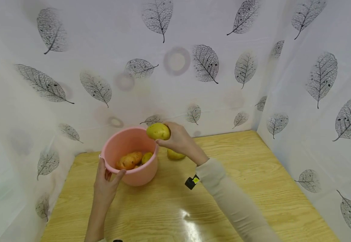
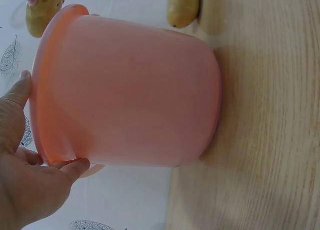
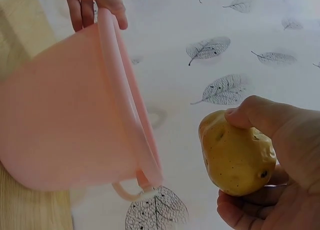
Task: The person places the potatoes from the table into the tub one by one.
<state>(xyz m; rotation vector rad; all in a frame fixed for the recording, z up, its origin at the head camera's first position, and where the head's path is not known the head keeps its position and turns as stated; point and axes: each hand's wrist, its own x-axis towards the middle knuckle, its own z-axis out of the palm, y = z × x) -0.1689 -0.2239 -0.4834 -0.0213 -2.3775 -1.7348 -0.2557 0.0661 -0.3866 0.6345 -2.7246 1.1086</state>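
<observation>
A pink bucket stands on the wooden table with several potatoes inside. My left hand grips the bucket's near-left rim, and the left wrist view shows its thumb and fingers at the rim. In my right hand is a yellow potato, held just above the bucket's right rim. The right wrist view shows that potato pinched between thumb and fingers, apart from the bucket. Another potato lies on the table right of the bucket, partly hidden by my right hand.
The wooden table reaches back to a white leaf-print curtain, which also hangs along both sides. A small black object with a yellow spot shows beside the right sleeve. The bucket's handle hangs at its far side.
</observation>
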